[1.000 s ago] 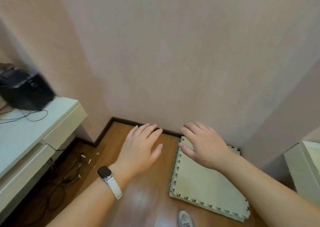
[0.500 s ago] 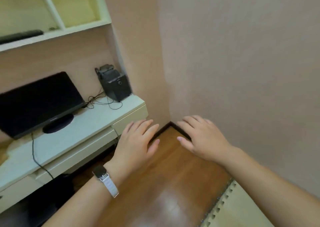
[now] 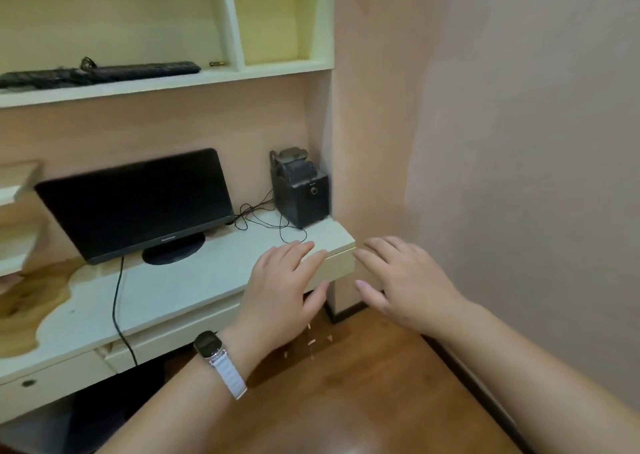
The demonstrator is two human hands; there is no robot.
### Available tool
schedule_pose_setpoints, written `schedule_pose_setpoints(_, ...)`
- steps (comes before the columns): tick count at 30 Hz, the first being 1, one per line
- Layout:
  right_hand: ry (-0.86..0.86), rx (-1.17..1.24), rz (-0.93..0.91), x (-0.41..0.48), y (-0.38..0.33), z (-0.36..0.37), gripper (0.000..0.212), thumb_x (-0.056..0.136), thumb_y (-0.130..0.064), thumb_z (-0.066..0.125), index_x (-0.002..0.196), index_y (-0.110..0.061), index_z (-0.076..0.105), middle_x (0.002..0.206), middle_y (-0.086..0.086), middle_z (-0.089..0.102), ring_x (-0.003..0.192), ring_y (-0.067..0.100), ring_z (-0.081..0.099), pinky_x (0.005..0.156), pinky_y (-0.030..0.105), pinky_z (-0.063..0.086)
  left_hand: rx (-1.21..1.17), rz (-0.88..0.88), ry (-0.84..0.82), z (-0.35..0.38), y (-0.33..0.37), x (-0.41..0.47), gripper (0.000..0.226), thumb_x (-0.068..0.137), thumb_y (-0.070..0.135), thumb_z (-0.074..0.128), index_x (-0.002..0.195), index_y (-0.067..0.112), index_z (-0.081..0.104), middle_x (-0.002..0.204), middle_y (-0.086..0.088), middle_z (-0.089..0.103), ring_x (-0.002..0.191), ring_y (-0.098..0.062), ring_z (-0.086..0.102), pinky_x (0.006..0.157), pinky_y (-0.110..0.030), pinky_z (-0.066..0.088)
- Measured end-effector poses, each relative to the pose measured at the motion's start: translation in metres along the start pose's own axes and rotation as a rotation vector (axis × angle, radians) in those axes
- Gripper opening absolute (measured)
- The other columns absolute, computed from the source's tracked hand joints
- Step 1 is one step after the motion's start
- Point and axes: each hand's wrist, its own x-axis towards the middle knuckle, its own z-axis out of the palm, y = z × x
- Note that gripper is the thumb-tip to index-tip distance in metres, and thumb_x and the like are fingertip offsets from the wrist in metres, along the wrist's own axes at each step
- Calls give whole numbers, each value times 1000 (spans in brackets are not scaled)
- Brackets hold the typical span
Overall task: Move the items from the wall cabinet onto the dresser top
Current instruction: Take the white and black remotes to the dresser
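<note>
My left hand [image 3: 282, 292], with a watch on a white strap at the wrist, hovers palm down over the right end of the pale desk top [image 3: 194, 280]. My right hand [image 3: 403, 282] floats beside it, just off the desk's right corner, above the wooden floor. Both hands hold nothing and their fingers are spread. Above the desk hangs a cream wall shelf unit [image 3: 166, 85]. On its left shelf lie a black keyboard [image 3: 104, 72] and a small battery-like item [image 3: 217, 63]. The right compartment of the shelf unit looks bare.
A black monitor [image 3: 135, 204] stands on the desk, its cable trailing over the front edge. A black speaker [image 3: 300, 190] with loose wires sits at the desk's back right corner. Pink wall fills the right side. Small scraps [image 3: 311, 344] lie on the floor.
The view has swung left and upward from the floor corner and foam mat to the desk and wall shelf. Both hands stay out in front, empty and spread.
</note>
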Motion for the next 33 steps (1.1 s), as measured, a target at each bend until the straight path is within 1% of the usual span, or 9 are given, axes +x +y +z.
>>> schedule_pose_setpoints(3, -12, -37, -32, 60, -14, 18, 52, 88, -50, 44, 126, -18, 57, 123, 5, 60, 112, 27, 55, 85, 40, 48, 24, -5, 11, 1, -54, 23, 45, 90, 42, 54, 129, 22, 60, 132, -1, 60, 125, -24, 51, 104, -46, 42)
schedule_pose_setpoints(7, -19, -46, -51, 126, -37, 33, 51, 90, -53, 41, 127, -21, 57, 126, 4, 60, 116, 26, 54, 88, 39, 48, 42, -10, 34, 1, -125, 51, 43, 90, 43, 54, 128, 23, 60, 129, 2, 60, 122, -20, 50, 103, -39, 38)
schedule_pose_setpoints(11, -39, -53, -59, 171, -48, 43, 54, 92, -55, 37, 130, -22, 55, 131, 2, 58, 122, 25, 51, 94, 40, 45, 47, -2, 44, 4, -170, 76, 45, 91, 44, 49, 128, 22, 61, 127, 1, 62, 121, -20, 53, 104, -40, 39)
schedule_pose_setpoints(17, 20, -69, -73, 231, -57, 51, 52, 90, -53, 40, 126, -21, 59, 125, 1, 62, 118, 23, 54, 90, 38, 48, -5, -40, 67, 9, -211, 108, 46, 92, 45, 48, 131, 23, 59, 132, 1, 60, 125, -21, 52, 106, -47, 40)
schedule_pose_setpoints(20, 67, -64, -109, 259, -57, 57, 50, 89, -51, 43, 124, -20, 61, 123, 2, 63, 116, 24, 55, 89, 38, 49, -18, -81, 109, 8, -228, 123, 46, 92, 45, 50, 132, 24, 58, 133, 3, 59, 126, -19, 49, 106, -43, 36)
schedule_pose_setpoints(22, 96, -54, -128, 281, -53, 59, 49, 88, -50, 45, 121, -17, 62, 121, 3, 63, 113, 26, 56, 86, 39, 50, -16, -101, 153, 6, -241, 136, 45, 91, 43, 52, 130, 22, 60, 131, 2, 60, 124, -19, 51, 104, -41, 37)
schedule_pose_setpoints(26, 192, -55, -165, 326, -33, 63, 49, 86, -48, 45, 116, -16, 65, 117, 3, 65, 109, 27, 58, 78, 35, 48, 31, -95, 216, 2, -262, 167, 42, 89, 40, 57, 125, 19, 63, 126, -1, 62, 121, -22, 53, 101, -39, 38)
schedule_pose_setpoints(29, 241, -54, -186, 362, -13, 60, 48, 87, -48, 44, 116, -16, 64, 118, 3, 64, 110, 27, 57, 80, 36, 47, 72, -70, 266, -4, -274, 198, 42, 87, 39, 58, 122, 17, 64, 125, -3, 63, 119, -24, 54, 100, -37, 35)
schedule_pose_setpoints(33, 281, -47, -180, 412, 22, 46, 53, 89, -50, 40, 122, -15, 60, 124, 7, 61, 115, 29, 54, 86, 40, 47, 133, -53, 261, -19, -282, 257, 46, 89, 42, 51, 126, 17, 63, 129, -4, 61, 123, -27, 53, 101, -42, 38)
